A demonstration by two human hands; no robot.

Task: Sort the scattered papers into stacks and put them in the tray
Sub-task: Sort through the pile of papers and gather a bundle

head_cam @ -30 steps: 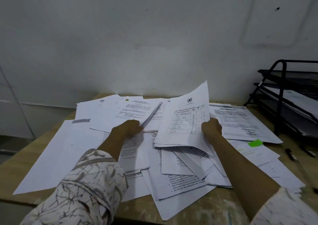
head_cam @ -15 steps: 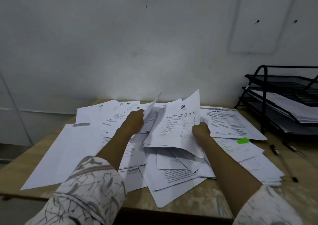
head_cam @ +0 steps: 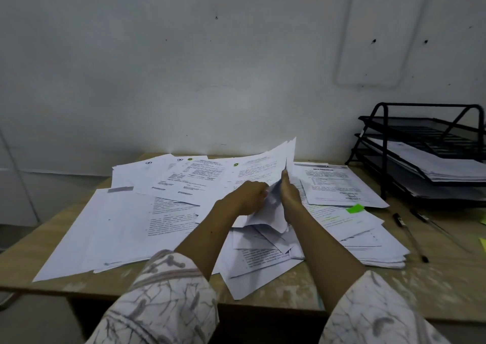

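Note:
White printed papers [head_cam: 136,225] lie scattered and overlapping across the wooden table [head_cam: 434,291]. Above the middle of the heap both hands hold one lifted bundle of sheets [head_cam: 265,170], tilted up with its far edge raised. My left hand [head_cam: 248,197] grips the bundle's near edge from the left. My right hand [head_cam: 289,195] holds it from the right, forefinger stretched up along the sheets. A black three-tier wire tray [head_cam: 384,143] stands at the right against the wall, with papers lying in its lower tiers.
Two dark pens [head_cam: 410,235] lie on the table right of the heap, in front of the tray. A green sticky tab [head_cam: 355,208] sits on a sheet near them. Yellow notes show at the right frame edge. The grey wall rises just behind the table.
My hands, earlier apart with separate sheets, have come together at the middle. The left hand's papers and the right hand's table-printed sheet now form one bundle between them.

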